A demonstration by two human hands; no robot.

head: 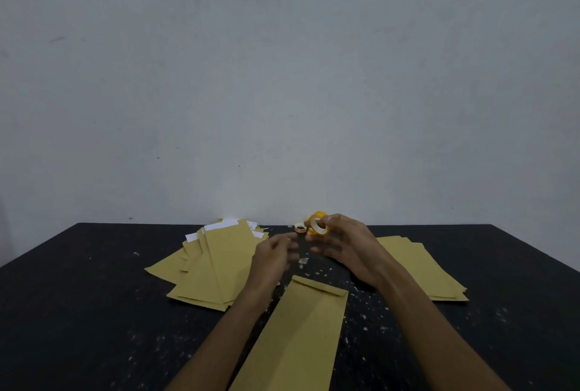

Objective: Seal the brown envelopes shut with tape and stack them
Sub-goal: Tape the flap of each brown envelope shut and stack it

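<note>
Room to move at lower left and lower right of black table [94, 312]. One brown envelope [301, 328] flat at bottom centre. One fanned pile [213, 265] centre left, one stack [423, 268] centre right. Right hand [348, 249] pinching one tape roll [318, 225] near far edge, beside one smaller roll [300, 228]. Left hand [273, 252] blurred, grip unclear.

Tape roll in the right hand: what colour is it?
The tape roll is yellow-orange with a pale inner ring, seen in the head view.
</note>
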